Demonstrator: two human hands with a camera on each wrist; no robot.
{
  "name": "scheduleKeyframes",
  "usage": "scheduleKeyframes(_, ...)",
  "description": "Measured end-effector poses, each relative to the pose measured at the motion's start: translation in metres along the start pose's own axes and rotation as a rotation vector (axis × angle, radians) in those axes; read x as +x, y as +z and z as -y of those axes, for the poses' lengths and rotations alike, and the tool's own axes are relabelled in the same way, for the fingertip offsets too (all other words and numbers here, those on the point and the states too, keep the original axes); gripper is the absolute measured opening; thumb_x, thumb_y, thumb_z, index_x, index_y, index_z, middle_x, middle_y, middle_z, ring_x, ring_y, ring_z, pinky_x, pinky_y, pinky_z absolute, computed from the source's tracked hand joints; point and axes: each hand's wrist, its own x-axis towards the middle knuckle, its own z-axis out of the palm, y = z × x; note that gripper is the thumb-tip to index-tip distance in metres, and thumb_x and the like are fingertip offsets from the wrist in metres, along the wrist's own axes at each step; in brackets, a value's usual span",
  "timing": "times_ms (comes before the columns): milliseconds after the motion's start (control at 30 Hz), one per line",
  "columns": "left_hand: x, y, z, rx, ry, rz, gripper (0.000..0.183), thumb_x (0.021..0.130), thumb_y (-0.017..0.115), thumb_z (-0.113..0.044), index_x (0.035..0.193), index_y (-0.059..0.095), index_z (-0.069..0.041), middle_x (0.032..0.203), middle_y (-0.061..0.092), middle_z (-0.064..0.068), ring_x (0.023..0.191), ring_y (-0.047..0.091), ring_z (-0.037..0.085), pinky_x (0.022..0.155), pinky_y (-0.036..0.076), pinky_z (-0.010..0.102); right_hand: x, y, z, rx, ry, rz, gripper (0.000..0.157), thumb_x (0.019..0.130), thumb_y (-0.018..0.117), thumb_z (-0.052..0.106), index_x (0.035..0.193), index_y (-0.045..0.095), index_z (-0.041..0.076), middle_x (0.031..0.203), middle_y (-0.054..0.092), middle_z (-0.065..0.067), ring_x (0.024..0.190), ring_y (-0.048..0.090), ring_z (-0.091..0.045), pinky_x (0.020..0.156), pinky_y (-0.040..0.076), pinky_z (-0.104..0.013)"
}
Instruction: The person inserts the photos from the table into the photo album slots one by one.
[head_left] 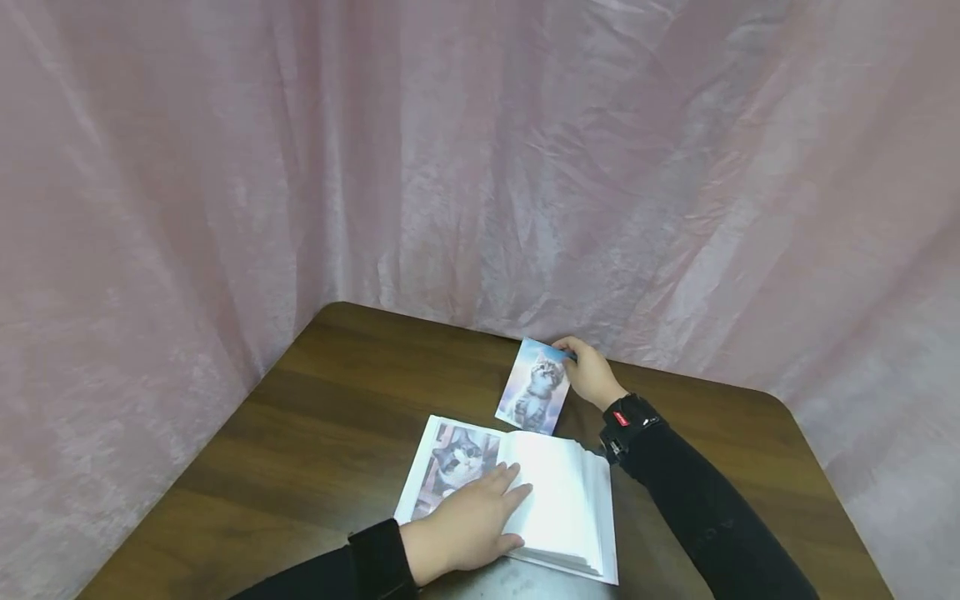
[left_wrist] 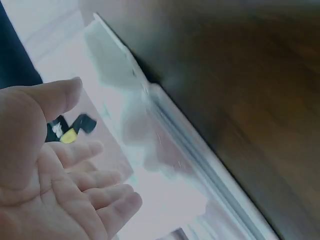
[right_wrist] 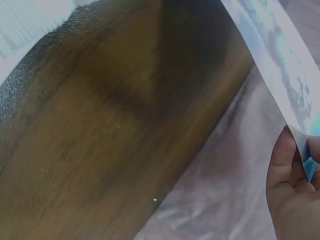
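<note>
An open photo album (head_left: 553, 492) with white pages lies near the front of the table. Its left page shows a picture of a grey-and-white cat (head_left: 459, 457), partly covered by my left hand (head_left: 471, 521), which rests across the album's middle with fingers spread. The left wrist view shows that hand's straight fingers (left_wrist: 107, 192) over the glossy page. Beyond the album, my right hand (head_left: 591, 375) pinches a blue and pink kitten card (head_left: 531, 390) by its upper right corner. In the right wrist view the card (right_wrist: 272, 55) is tilted, gripped between thumb and fingers.
The brown wooden table (head_left: 337, 400) has rounded far corners. Pink curtains (head_left: 450, 167) hang right behind its far edge and along both sides. Thick stacked pages (head_left: 596, 508) form the album's right side. Black sleeves and wrist straps cover both forearms.
</note>
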Motion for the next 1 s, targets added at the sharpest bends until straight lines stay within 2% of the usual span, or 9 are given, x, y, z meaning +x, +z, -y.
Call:
scheduleKeyframes(133, 0.005, 0.005, -0.007, 0.009, 0.016, 0.026, 0.066, 0.093, 0.067, -0.047, 0.149, 0.049, -0.017, 0.157, 0.039, 0.014, 0.144, 0.037, 0.030, 0.112, 0.040, 0.039, 0.000, -0.005, 0.008, 0.016, -0.011, -0.033, 0.033, 0.101, 0.048, -0.001, 0.131, 0.058, 0.003, 0.123, 0.060, -0.019, 0.074, 0.051, -0.020, 0.071, 0.044, -0.035)
scheduleKeyframes(200, 0.006, 0.007, -0.008, 0.009, 0.016, 0.038, 0.065, 0.094, 0.067, -0.047, 0.149, 0.049, -0.018, 0.157, 0.038, 0.014, 0.145, 0.036, 0.030, 0.112, 0.040, 0.039, 0.000, -0.007, 0.011, 0.029, -0.006, -0.045, 0.033, 0.101, 0.048, -0.001, 0.132, 0.058, 0.003, 0.120, 0.060, -0.018, 0.069, 0.049, -0.022, 0.065, 0.043, -0.035)
scheduleKeyframes(300, 0.005, 0.010, -0.007, -0.002, 0.013, 0.047, 0.064, 0.094, 0.066, -0.046, 0.149, 0.049, -0.017, 0.157, 0.038, 0.015, 0.145, 0.035, 0.032, 0.111, 0.041, 0.039, 0.000, -0.008, 0.011, 0.046, 0.005, -0.072, 0.032, 0.101, 0.049, 0.000, 0.132, 0.058, 0.003, 0.118, 0.059, -0.017, 0.073, 0.050, -0.020, 0.064, 0.043, -0.033)
scheduleKeyframes(600, 0.000, 0.012, -0.007, 0.017, 0.038, 0.027, 0.062, 0.094, 0.067, -0.044, 0.146, 0.052, -0.014, 0.156, 0.040, 0.016, 0.143, 0.038, 0.032, 0.108, 0.044, 0.038, -0.003, -0.007, 0.003, 0.112, 0.031, -0.142, 0.030, 0.100, 0.051, 0.001, 0.129, 0.060, 0.002, 0.110, 0.061, -0.016, 0.067, 0.047, -0.018, 0.058, 0.040, -0.028)
scheduleKeyframes(700, -0.002, 0.012, -0.007, 0.028, 0.038, 0.025, 0.061, 0.094, 0.067, -0.044, 0.145, 0.054, -0.013, 0.155, 0.041, 0.015, 0.143, 0.039, 0.031, 0.109, 0.043, 0.036, -0.005, -0.005, 0.004, 0.133, 0.037, -0.148, 0.029, 0.100, 0.052, 0.001, 0.128, 0.060, 0.001, 0.108, 0.060, -0.016, 0.066, 0.046, -0.019, 0.058, 0.040, -0.028)
scheduleKeyframes(1000, -0.004, 0.013, -0.007, 0.043, 0.040, 0.009, 0.061, 0.094, 0.068, -0.044, 0.144, 0.054, -0.013, 0.154, 0.042, 0.016, 0.142, 0.041, 0.031, 0.106, 0.046, 0.036, -0.007, 0.002, 0.005, 0.171, 0.054, -0.181, 0.028, 0.100, 0.051, 0.000, 0.127, 0.060, -0.001, 0.108, 0.061, -0.018, 0.082, 0.054, -0.024, 0.067, 0.043, -0.029)
